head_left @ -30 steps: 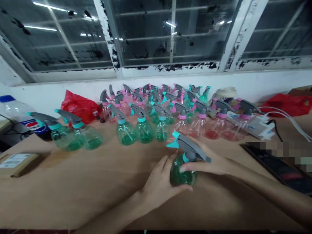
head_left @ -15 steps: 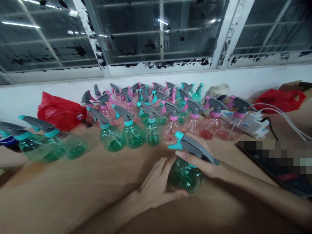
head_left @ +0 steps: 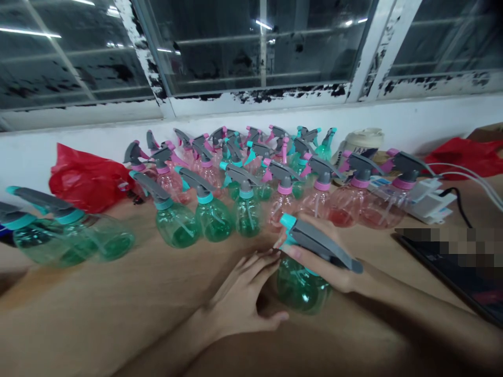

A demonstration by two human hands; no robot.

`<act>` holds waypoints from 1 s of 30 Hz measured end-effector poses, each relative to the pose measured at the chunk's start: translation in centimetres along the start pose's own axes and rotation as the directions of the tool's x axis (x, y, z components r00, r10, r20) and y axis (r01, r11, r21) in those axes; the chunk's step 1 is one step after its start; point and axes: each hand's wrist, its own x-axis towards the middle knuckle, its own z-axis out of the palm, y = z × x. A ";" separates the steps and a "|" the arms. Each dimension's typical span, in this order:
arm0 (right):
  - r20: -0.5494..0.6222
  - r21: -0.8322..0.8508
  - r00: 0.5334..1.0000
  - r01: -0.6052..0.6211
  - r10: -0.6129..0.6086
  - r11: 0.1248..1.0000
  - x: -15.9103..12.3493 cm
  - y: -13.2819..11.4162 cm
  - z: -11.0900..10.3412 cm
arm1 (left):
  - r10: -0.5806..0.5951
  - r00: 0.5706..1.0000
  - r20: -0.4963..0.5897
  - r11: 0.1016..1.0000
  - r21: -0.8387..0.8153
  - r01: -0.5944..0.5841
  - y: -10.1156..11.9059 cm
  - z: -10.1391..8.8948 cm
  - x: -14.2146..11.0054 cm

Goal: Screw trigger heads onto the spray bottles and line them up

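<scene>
A green spray bottle with a grey and turquoise trigger head stands on the wooden table in front of me. My right hand is closed round its neck, just under the trigger head, with some fingers hidden behind it. To the left of that bottle is my left hand, its thumb and fingers spread and nothing in its grasp. A small gap shows between the left thumb and the bottle. Behind the hands, a green bottle and a pink bottle stand in a row with several others.
Two green bottles stand at the left by a red plastic bag. More spray bottles crowd toward the wall. On the right lie a dark tablet-like device, a white power adapter with cables, and another red bag.
My left hand has come off the bottle and moved slightly left, its fingers spreading. My right hand still grips the neck. The view has shifted a little.
</scene>
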 end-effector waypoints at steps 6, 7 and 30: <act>-0.009 -0.049 1.000 -0.026 0.026 0.998 -0.2 -0.3 0.1 | -0.017 1.000 0.001 1.000 0.022 0.017 -0.2 0.5 -0.1; -0.013 -0.053 1.000 -0.022 0.021 0.998 -0.1 -0.4 0.1 | -0.017 1.000 -0.004 1.000 0.019 0.017 -0.2 0.5 -0.2; 0.009 0.017 0.985 -0.170 0.170 0.985 -0.5 0.1 0.6 | -0.075 0.996 0.049 0.997 0.014 0.075 0.7 0.1 0.0</act>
